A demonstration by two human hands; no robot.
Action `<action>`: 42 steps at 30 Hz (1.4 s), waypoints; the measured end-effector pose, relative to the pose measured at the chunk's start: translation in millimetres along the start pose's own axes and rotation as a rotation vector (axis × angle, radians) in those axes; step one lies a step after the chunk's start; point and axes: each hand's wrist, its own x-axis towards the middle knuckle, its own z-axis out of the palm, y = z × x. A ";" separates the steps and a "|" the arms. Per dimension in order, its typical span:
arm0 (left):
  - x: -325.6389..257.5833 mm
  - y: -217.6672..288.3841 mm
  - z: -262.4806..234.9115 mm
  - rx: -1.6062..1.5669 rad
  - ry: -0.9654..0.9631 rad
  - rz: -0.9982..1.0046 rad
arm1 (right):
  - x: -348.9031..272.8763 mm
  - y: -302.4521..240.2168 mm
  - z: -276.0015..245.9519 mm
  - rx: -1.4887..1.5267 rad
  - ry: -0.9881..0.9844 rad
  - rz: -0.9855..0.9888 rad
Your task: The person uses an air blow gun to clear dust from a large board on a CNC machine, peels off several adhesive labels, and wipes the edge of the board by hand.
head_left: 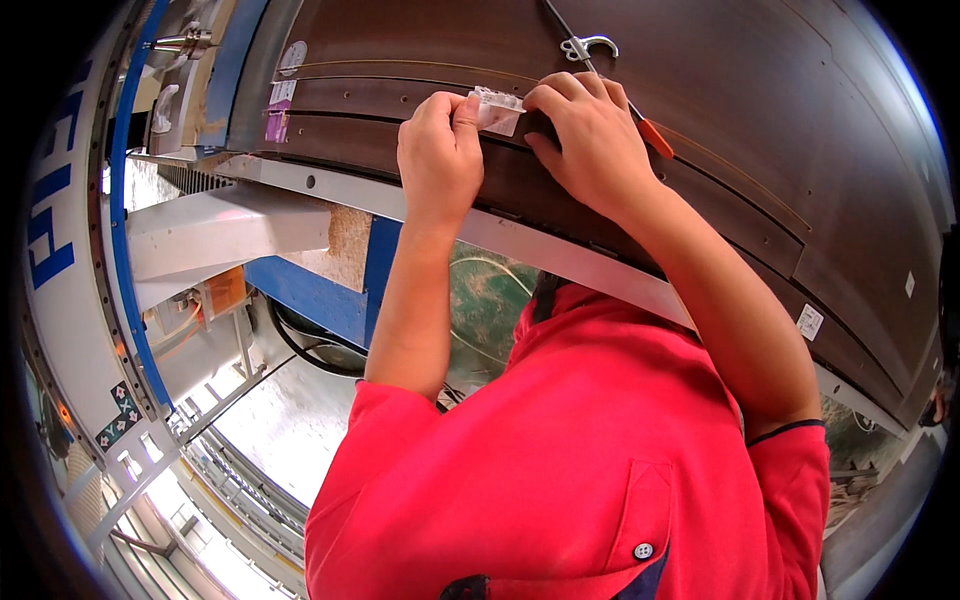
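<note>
On the dark wood panel (760,150), left hand (438,150) and right hand (590,135) each keep a grip on a small clear packet (498,110).

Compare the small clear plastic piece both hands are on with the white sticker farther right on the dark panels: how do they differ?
The clear plastic piece is see-through and stands proud of the dark brown panel, pinched between the left hand and right hand. The white sticker is opaque, lies flat on the panel edge, and no hand touches it. The plastic piece looks larger. Both are small, pale and roughly rectangular.
</note>
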 end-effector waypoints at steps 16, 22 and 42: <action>4.5 -2.0 -0.3 -0.128 0.048 -0.048 | -8.3 -5.7 -4.3 -0.120 -0.077 -0.117; 9.4 -4.4 -0.7 -0.133 0.097 -0.073 | -9.0 -5.8 -2.9 -0.128 -0.074 -0.109; 22.2 -8.1 -67.8 -0.302 0.405 -0.190 | -8.0 -10.5 -6.0 -0.080 -0.121 -0.060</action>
